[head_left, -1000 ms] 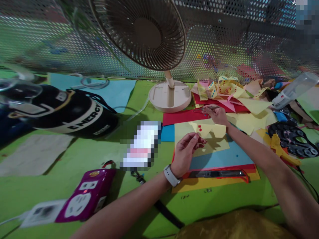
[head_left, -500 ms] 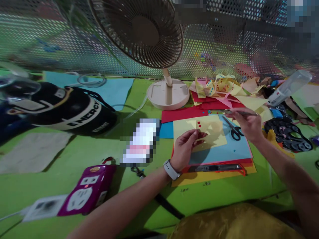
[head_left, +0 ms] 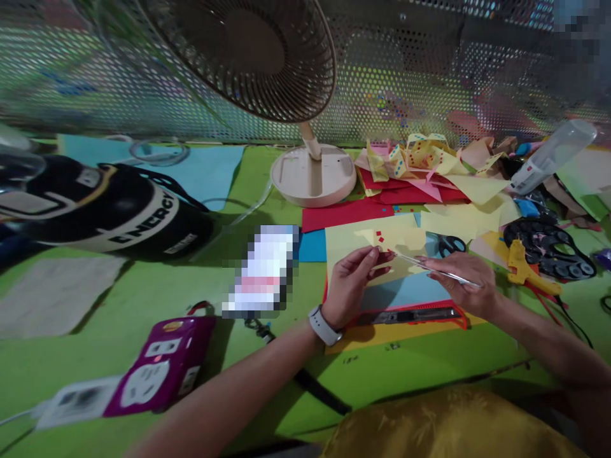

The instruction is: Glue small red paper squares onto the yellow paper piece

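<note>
From far away, I see a bright green table (head_left: 415, 369). It has small dark marks (head_left: 351, 360) near the front. A shiny metal wall (head_left: 377, 70), full of little round holes, stands along its back. Blurry green, pink and blue patches (head_left: 463, 123) show in the holes. The light looks soft and dim. The wall's left side glows greener, and its right side looks darker.

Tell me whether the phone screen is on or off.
On. The phone shows a bright whitish display with a pinkish band across its lower part; pixelation hides what it displays.
</note>
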`<state>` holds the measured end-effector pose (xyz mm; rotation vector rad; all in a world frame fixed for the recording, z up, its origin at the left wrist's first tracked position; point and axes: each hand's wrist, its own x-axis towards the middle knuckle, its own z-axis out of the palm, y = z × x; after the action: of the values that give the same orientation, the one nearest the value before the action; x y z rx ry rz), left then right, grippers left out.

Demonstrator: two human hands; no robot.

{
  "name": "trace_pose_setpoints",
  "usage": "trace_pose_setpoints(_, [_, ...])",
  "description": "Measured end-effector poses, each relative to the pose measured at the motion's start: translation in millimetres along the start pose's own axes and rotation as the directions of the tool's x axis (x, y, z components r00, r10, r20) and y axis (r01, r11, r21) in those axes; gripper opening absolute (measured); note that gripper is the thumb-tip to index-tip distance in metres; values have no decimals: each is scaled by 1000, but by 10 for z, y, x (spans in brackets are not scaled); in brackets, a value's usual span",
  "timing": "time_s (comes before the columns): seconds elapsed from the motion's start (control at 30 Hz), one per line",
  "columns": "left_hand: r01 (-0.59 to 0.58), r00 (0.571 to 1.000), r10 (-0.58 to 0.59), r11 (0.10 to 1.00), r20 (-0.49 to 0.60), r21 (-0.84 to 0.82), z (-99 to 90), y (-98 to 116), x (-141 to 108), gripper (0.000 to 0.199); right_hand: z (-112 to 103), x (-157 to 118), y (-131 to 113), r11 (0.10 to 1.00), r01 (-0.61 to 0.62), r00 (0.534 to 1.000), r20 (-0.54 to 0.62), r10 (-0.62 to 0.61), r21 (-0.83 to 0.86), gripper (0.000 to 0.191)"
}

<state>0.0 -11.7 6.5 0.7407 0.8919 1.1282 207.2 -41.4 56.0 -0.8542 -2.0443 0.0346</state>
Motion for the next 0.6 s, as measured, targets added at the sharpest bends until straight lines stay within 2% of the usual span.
trace_pose_setpoints(0.13, [-8,1000,8,1000,7,3,-21,-20,3,21,-9,-12,-7,997,76,996,55,-77,13,63])
trace_pose_setpoints(0.6, [-17,999,16,1000,45,26,-27,-32,-18,15,-12,-16,-3,992,125,988,95,-125,11,54])
